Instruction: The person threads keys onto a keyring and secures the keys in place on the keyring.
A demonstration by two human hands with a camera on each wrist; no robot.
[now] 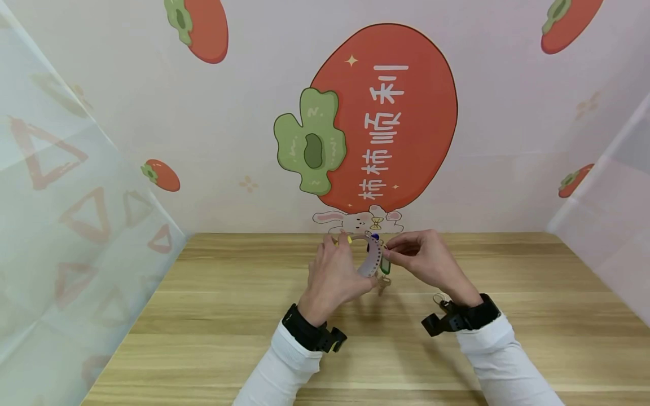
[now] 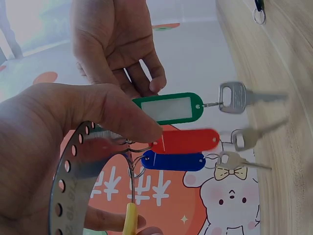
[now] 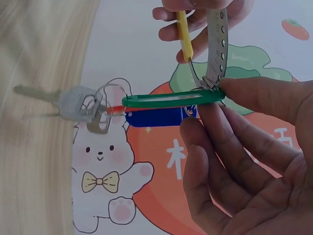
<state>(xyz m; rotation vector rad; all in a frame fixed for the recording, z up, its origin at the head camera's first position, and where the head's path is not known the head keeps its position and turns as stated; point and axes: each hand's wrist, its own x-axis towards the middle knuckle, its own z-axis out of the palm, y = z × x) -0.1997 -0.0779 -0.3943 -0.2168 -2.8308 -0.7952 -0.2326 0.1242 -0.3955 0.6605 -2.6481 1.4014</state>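
Observation:
My left hand (image 1: pixel 332 276) grips a curved metal key hoop (image 2: pixel 73 186), its flat band pierced with a row of holes and marked with numbers. A thin wire with a yellow sleeve (image 2: pixel 130 219) runs along its open side. From this wire hang a red key tag (image 2: pixel 190 140) and a blue key tag (image 2: pixel 176 160), each with a key. My right hand (image 1: pixel 426 259) pinches a green key tag (image 3: pixel 171 99) with a white label by its ring end, between thumb and fingers, right at the wire. A silver key (image 2: pixel 232 98) dangles from the green tag.
The hands are above a wooden table (image 1: pixel 228 316). Near the right wrist a small metal ring (image 2: pixel 259 17) on a black piece shows. Behind stands a backdrop (image 1: pixel 228 113) printed with persimmons and a rabbit, with pale panels (image 1: pixel 76 225) at the sides.

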